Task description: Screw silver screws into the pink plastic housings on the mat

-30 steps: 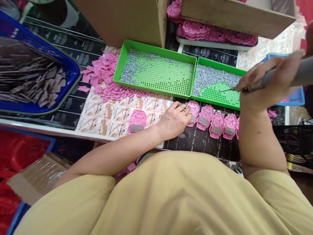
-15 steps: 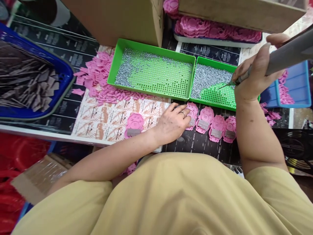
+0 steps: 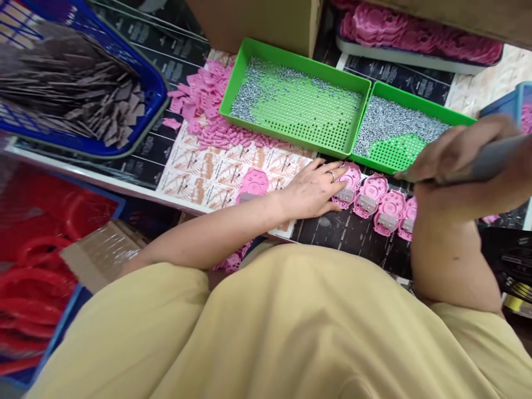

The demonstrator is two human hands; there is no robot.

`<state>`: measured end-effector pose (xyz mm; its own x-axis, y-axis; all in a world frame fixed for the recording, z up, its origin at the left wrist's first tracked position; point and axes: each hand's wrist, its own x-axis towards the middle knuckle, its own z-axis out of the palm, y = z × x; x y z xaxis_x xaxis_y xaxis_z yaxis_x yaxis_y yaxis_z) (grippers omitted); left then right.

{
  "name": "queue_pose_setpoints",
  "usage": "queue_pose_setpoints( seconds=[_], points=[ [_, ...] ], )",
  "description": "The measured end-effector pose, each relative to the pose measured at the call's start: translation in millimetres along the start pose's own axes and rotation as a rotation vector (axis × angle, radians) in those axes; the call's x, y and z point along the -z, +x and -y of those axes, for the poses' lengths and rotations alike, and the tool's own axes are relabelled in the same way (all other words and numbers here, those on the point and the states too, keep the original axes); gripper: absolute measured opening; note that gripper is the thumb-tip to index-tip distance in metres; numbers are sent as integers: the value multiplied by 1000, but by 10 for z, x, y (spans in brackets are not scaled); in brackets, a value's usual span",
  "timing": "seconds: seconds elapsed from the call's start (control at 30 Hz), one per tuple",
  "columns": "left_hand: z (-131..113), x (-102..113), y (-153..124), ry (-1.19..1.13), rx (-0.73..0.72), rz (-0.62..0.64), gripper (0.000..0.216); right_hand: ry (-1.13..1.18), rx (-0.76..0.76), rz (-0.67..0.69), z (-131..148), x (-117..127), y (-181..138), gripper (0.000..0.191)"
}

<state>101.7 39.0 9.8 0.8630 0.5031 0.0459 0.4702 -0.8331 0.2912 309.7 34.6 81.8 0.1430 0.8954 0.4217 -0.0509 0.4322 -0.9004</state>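
Observation:
My left hand (image 3: pixel 313 188) lies flat with fingers stretched over the leftmost pink plastic part (image 3: pixel 348 185) in a row of pink parts (image 3: pixel 384 210) on the dark mat. My right hand (image 3: pixel 461 152) is wrapped round a grey electric screwdriver (image 3: pixel 486 163), blurred by motion, its tip near the front edge of the right green tray (image 3: pixel 411 141) of small screws. Another pink part (image 3: pixel 252 185) lies alone to the left of my left hand. A second green tray (image 3: pixel 249 66) with screws sits farther left.
A blue basket (image 3: pixel 153 94) of dark flat pieces stands at the left. Loose pink chips (image 3: pixel 199 105) lie beside the green tray. Cardboard boxes (image 3: pixel 266 19) and a tray of pink parts (image 3: pixel 415 44) stand behind. Red rings (image 3: pixel 33 266) lie below the table edge.
The view has shifted and tilted. My right hand with the screwdriver has come down from over the right tray toward the row of pink parts. My left hand stays on the leftmost part.

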Motion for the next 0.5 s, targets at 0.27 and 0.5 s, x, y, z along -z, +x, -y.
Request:
queue_pose_setpoints(
  seconds=[0.27, 0.5],
  points=[
    [-34, -18, 29, 53, -14, -84, 45, 111, 247, 33, -202, -579, -385, 27],
    [-40, -22, 33, 59, -11, -85, 44, 93, 245, 40, -236, -562, -358, 26]
  ],
)
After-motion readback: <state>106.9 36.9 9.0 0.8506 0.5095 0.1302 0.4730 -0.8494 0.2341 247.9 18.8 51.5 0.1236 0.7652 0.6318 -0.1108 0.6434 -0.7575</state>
